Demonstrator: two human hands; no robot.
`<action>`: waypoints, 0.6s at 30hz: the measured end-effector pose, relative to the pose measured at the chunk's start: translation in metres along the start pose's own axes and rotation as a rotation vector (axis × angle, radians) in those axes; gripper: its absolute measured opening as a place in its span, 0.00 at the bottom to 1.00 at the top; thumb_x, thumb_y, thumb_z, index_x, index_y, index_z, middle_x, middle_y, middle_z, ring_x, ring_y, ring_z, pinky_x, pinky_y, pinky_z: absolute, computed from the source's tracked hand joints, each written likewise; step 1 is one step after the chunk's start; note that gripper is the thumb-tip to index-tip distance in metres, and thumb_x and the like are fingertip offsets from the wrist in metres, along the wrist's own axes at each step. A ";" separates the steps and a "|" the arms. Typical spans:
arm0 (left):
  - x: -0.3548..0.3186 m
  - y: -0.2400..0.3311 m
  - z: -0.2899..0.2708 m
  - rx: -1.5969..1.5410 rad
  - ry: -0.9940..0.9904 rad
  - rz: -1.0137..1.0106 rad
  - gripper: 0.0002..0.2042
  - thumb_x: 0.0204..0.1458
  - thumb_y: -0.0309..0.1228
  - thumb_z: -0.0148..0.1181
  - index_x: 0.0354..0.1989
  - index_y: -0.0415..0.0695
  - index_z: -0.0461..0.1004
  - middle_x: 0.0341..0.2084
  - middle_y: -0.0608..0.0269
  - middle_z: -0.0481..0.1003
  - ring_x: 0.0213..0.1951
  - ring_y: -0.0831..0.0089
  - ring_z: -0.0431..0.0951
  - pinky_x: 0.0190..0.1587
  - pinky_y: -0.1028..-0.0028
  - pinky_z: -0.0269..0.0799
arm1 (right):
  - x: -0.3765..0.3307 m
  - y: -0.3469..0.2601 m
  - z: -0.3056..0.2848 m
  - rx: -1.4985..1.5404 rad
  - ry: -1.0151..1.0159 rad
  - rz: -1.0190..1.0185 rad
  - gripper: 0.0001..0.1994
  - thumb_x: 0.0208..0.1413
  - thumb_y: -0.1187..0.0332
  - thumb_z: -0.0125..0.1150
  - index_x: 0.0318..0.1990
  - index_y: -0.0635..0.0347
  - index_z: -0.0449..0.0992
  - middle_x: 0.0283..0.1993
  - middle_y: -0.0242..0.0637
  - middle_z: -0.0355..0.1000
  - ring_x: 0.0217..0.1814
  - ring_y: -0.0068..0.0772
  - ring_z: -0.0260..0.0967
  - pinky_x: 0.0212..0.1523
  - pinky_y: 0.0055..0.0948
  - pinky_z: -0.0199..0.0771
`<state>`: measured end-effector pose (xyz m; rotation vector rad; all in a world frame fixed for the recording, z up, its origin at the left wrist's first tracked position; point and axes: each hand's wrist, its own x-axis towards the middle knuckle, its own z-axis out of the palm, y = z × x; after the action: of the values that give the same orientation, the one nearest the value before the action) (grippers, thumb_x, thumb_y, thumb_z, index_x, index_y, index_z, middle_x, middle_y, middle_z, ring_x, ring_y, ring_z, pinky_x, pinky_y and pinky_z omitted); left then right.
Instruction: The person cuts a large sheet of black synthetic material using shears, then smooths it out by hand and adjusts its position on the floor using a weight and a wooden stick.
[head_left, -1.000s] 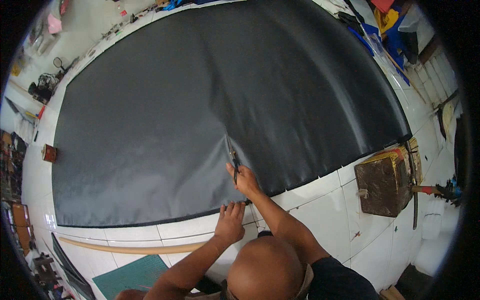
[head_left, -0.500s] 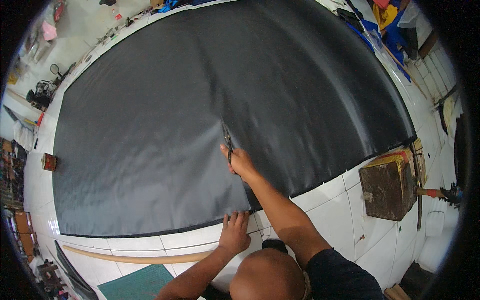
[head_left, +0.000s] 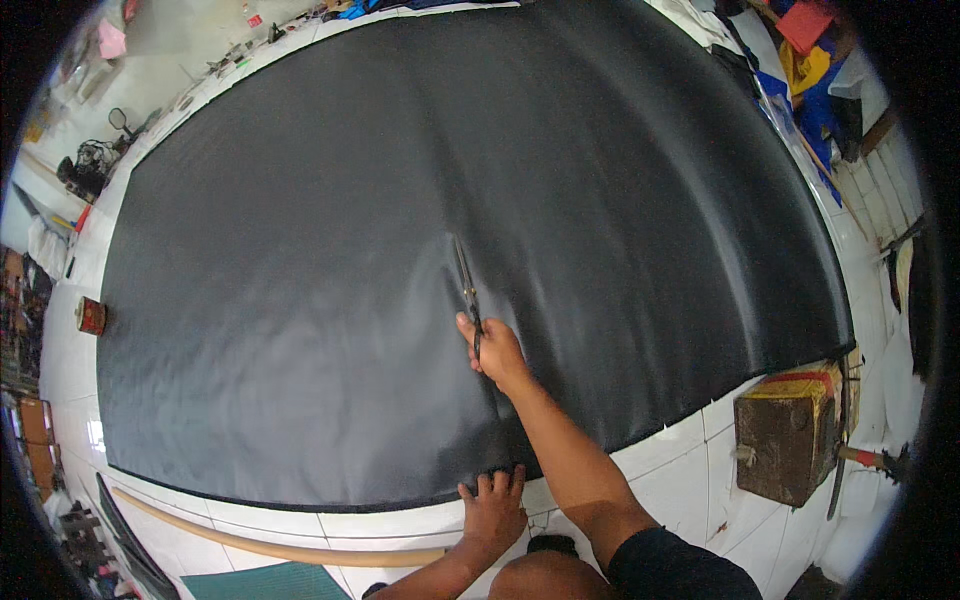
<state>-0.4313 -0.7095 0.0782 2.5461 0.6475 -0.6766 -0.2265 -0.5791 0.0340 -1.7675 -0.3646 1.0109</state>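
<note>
A large sheet of black leather-like material point(head_left: 290, 260) lies spread over the floor. My right hand point(head_left: 497, 352) is closed round the dark handles of a pair of scissors point(head_left: 468, 283), whose long blades point away from me along a cut line near the sheet's middle. Blade tips meet the material there; part of the lower blade is hidden. At the sheet's near edge, my left hand point(head_left: 493, 508) rests with its fingers stretched out and spread on the material. The cut runs back from the scissors toward that edge, partly covered by my right forearm.
A worn brown box point(head_left: 785, 445) stands by the sheet's near right corner. A small tin point(head_left: 91, 316) sits off its left edge. A long tan pole point(head_left: 270, 546) and a green mat point(head_left: 265, 583) lie near me at the left. Coloured cloths point(head_left: 805, 70) are heaped far right.
My right hand and the scissors have moved farther into the sheet, away from its near edge. The left hand stays at that edge. The whole view has shifted slightly.
</note>
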 end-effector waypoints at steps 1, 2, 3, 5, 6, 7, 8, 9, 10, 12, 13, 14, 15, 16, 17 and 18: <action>0.001 -0.001 0.003 0.017 0.004 0.006 0.40 0.47 0.45 0.63 0.69 0.51 0.53 0.50 0.51 0.63 0.55 0.49 0.63 0.54 0.35 0.56 | 0.002 0.001 0.001 -0.002 0.009 -0.003 0.27 0.56 0.42 0.60 0.21 0.56 0.65 0.16 0.30 0.63 0.15 0.21 0.61 0.17 0.25 0.62; 0.000 -0.002 0.006 0.032 0.001 0.008 0.39 0.47 0.45 0.62 0.69 0.51 0.54 0.50 0.51 0.63 0.54 0.49 0.63 0.54 0.35 0.57 | 0.004 0.001 0.002 -0.002 0.014 0.002 0.27 0.56 0.42 0.60 0.21 0.56 0.65 0.16 0.30 0.63 0.15 0.21 0.61 0.17 0.25 0.62; 0.001 -0.002 0.010 0.036 0.021 0.005 0.38 0.47 0.44 0.61 0.68 0.52 0.55 0.49 0.52 0.63 0.53 0.50 0.63 0.53 0.34 0.56 | 0.009 -0.002 0.004 -0.011 0.008 0.006 0.27 0.56 0.41 0.59 0.21 0.56 0.65 0.16 0.30 0.62 0.15 0.22 0.60 0.17 0.25 0.62; 0.002 -0.003 0.012 0.051 0.023 0.007 0.38 0.47 0.43 0.61 0.68 0.52 0.55 0.49 0.52 0.63 0.52 0.50 0.63 0.53 0.33 0.56 | 0.026 -0.011 0.005 -0.031 0.000 0.019 0.27 0.56 0.41 0.59 0.21 0.56 0.66 0.15 0.30 0.62 0.15 0.23 0.60 0.17 0.26 0.62; 0.002 -0.002 0.013 0.058 0.019 0.015 0.38 0.47 0.43 0.60 0.68 0.52 0.55 0.49 0.52 0.63 0.52 0.51 0.63 0.53 0.33 0.56 | 0.038 -0.014 0.004 -0.035 -0.005 0.010 0.27 0.55 0.40 0.59 0.21 0.56 0.66 0.15 0.30 0.62 0.15 0.23 0.60 0.17 0.26 0.62; 0.002 -0.002 0.013 0.064 0.024 0.022 0.37 0.47 0.43 0.60 0.68 0.52 0.55 0.48 0.53 0.63 0.52 0.51 0.64 0.53 0.33 0.56 | 0.053 -0.019 0.003 -0.039 -0.010 0.001 0.27 0.55 0.40 0.59 0.21 0.56 0.66 0.15 0.31 0.62 0.15 0.24 0.61 0.17 0.27 0.62; 0.002 -0.003 0.015 0.070 0.030 0.023 0.37 0.47 0.42 0.60 0.68 0.53 0.55 0.48 0.53 0.63 0.51 0.51 0.64 0.53 0.33 0.56 | 0.068 -0.025 0.005 -0.043 -0.023 -0.009 0.27 0.55 0.40 0.59 0.22 0.56 0.66 0.15 0.31 0.62 0.15 0.24 0.61 0.16 0.27 0.62; 0.002 -0.004 0.015 0.077 0.039 0.025 0.37 0.48 0.42 0.59 0.68 0.53 0.55 0.47 0.53 0.63 0.51 0.51 0.64 0.53 0.33 0.56 | 0.079 -0.035 0.007 0.015 -0.039 -0.014 0.28 0.55 0.40 0.59 0.21 0.57 0.66 0.15 0.32 0.63 0.15 0.24 0.61 0.16 0.27 0.61; 0.002 -0.004 0.015 0.074 0.029 0.019 0.36 0.48 0.42 0.59 0.68 0.53 0.55 0.47 0.53 0.63 0.51 0.50 0.64 0.53 0.33 0.56 | 0.088 -0.045 0.009 0.073 -0.053 -0.019 0.28 0.56 0.41 0.59 0.20 0.57 0.66 0.15 0.33 0.63 0.14 0.25 0.61 0.16 0.27 0.61; 0.002 -0.002 0.011 0.073 0.006 0.007 0.36 0.48 0.42 0.58 0.68 0.53 0.56 0.46 0.53 0.64 0.51 0.50 0.64 0.53 0.34 0.56 | 0.108 -0.068 0.015 0.050 -0.020 -0.018 0.27 0.56 0.42 0.59 0.19 0.57 0.66 0.15 0.33 0.64 0.15 0.25 0.61 0.16 0.28 0.61; 0.002 -0.002 0.013 0.082 0.020 0.009 0.36 0.48 0.42 0.58 0.68 0.53 0.56 0.47 0.53 0.64 0.51 0.50 0.64 0.53 0.34 0.56 | 0.115 -0.077 0.016 0.039 -0.002 -0.016 0.27 0.56 0.43 0.59 0.19 0.57 0.66 0.15 0.34 0.64 0.15 0.25 0.62 0.16 0.29 0.61; 0.002 -0.002 0.015 0.091 0.033 0.010 0.35 0.48 0.42 0.58 0.68 0.53 0.56 0.47 0.53 0.64 0.51 0.50 0.64 0.53 0.34 0.56 | 0.122 -0.080 0.018 0.041 0.000 -0.029 0.27 0.56 0.43 0.60 0.18 0.57 0.66 0.15 0.34 0.64 0.15 0.25 0.62 0.16 0.29 0.61; 0.001 -0.002 0.017 0.099 0.046 0.013 0.35 0.48 0.42 0.58 0.68 0.54 0.56 0.47 0.53 0.64 0.51 0.50 0.64 0.53 0.34 0.57 | 0.129 -0.083 0.018 0.042 0.002 -0.044 0.27 0.56 0.44 0.60 0.18 0.57 0.66 0.15 0.34 0.64 0.15 0.25 0.62 0.16 0.29 0.61; 0.001 -0.003 0.018 0.091 0.044 0.009 0.36 0.48 0.42 0.58 0.68 0.54 0.56 0.47 0.53 0.64 0.51 0.50 0.64 0.54 0.34 0.56 | 0.134 -0.084 0.019 0.042 0.006 -0.057 0.27 0.56 0.44 0.60 0.18 0.57 0.66 0.15 0.34 0.64 0.14 0.25 0.62 0.16 0.29 0.61; 0.002 -0.003 0.017 0.082 0.048 0.008 0.36 0.48 0.42 0.58 0.68 0.54 0.56 0.47 0.53 0.64 0.51 0.50 0.64 0.54 0.34 0.56 | 0.140 -0.081 0.024 0.007 0.056 -0.090 0.27 0.55 0.44 0.61 0.18 0.58 0.67 0.15 0.34 0.64 0.14 0.25 0.62 0.16 0.28 0.61; 0.003 -0.003 0.017 0.073 0.051 0.007 0.36 0.47 0.42 0.59 0.68 0.55 0.56 0.48 0.53 0.64 0.52 0.50 0.64 0.54 0.34 0.56 | 0.143 -0.076 0.022 0.022 0.055 -0.092 0.27 0.55 0.44 0.61 0.18 0.58 0.67 0.15 0.34 0.64 0.15 0.25 0.62 0.16 0.28 0.61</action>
<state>-0.4369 -0.7145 0.0623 2.6398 0.6409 -0.6457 -0.1424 -0.4396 0.0316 -1.7390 -0.3951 0.8956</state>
